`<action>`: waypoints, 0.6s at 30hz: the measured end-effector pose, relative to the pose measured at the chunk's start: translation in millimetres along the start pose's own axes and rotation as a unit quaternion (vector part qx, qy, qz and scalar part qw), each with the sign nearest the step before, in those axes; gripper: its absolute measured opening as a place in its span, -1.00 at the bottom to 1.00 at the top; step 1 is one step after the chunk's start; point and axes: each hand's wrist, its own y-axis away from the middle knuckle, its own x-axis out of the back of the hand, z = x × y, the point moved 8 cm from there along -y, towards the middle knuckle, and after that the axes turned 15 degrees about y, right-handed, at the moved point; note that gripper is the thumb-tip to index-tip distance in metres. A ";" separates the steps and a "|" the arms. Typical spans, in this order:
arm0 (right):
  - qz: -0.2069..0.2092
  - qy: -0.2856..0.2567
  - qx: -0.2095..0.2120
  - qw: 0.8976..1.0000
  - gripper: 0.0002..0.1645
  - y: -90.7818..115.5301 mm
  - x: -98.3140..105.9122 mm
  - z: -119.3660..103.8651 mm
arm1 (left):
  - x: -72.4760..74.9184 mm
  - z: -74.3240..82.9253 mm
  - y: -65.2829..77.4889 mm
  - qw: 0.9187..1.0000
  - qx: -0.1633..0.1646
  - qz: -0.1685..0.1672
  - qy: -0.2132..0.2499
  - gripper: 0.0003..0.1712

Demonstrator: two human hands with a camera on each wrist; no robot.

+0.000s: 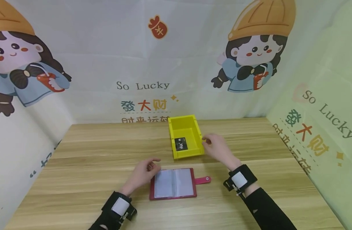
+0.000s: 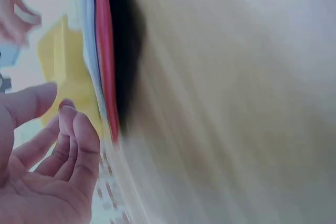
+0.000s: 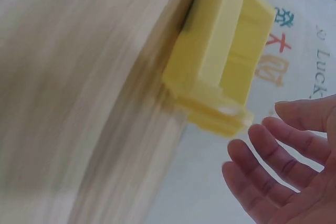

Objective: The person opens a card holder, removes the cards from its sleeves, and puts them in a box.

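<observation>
A red card holder [image 1: 184,182] lies spread flat on the table, its clear sleeves showing and its pink snap strap [image 1: 203,180] pointing right. My left hand [image 1: 142,174] is over its upper left corner, fingers loosely bent; the left wrist view shows a gap between thumb and fingertips, with nothing in it. Behind the holder stands a yellow bin [image 1: 183,125] with a black "Vip" card [image 1: 180,144] inside. Right beside the bin's right wall is my right hand [image 1: 217,148], its fingers [image 3: 262,153] relaxed and holding nothing in the right wrist view.
The wood-grain table [image 1: 107,143] ends at a printed cloth backdrop [image 1: 135,70] just behind the bin. More printed cloth [image 1: 322,95] borders the right side. Each wrist wears a black strap [image 1: 244,177] with a camera.
</observation>
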 end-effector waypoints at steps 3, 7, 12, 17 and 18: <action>0.024 0.004 -0.002 1.000 -0.67 9.6 2.9 14.2 | 27.5 -7.6 0.5 0.999 0.000 0.047 -0.029 -0.63; 0.043 0.021 -0.006 0.999 -0.55 21.0 5.7 31.4 | 57.6 -12.9 5.4 0.992 -0.017 0.100 -0.076 -0.62; 0.061 0.079 -0.009 0.995 -0.34 32.1 9.1 50.9 | 80.0 -12.9 14.9 0.982 -0.016 0.132 -0.133 -0.48; 0.036 0.111 -0.036 0.993 -0.21 41.0 7.5 68.2 | 90.4 -9.5 18.8 0.969 -0.024 0.152 -0.193 -0.36; 0.028 0.113 -0.041 0.992 -0.20 42.7 6.6 70.9 | 91.8 -9.3 19.5 0.966 -0.025 0.156 -0.203 -0.34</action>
